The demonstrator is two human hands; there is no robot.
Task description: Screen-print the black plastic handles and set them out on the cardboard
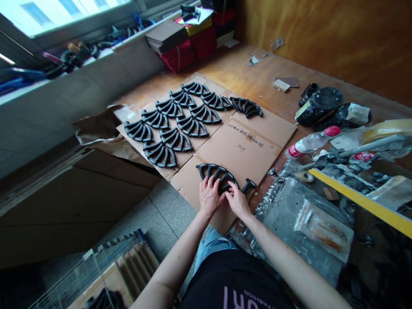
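Note:
A fan of several black T-shaped pieces [216, 170] lies on the flattened cardboard [206, 154] right in front of me. My left hand [210, 197] rests on the near part of this fan with its fingers stretched out over the stems. At the fan's right end, the bent fingers of my right hand [237, 199] close around a black piece, partly hidden by the hand. Both thumbs come close together at the near edge. One loose T-shaped piece [249, 185] lies apart, just right of my right hand. Farther back, several similar fans [161, 153] lie in overlapping rows.
Handwriting marks the cardboard's middle. On the right are a plastic bottle [312, 141] with a red cap, black containers [322, 104], a yellow-edged strip [363, 201] and a small plastic bag [322, 227]. Stacked packs [180, 53] stand at the back, and a wire rack [86, 274] is lower left.

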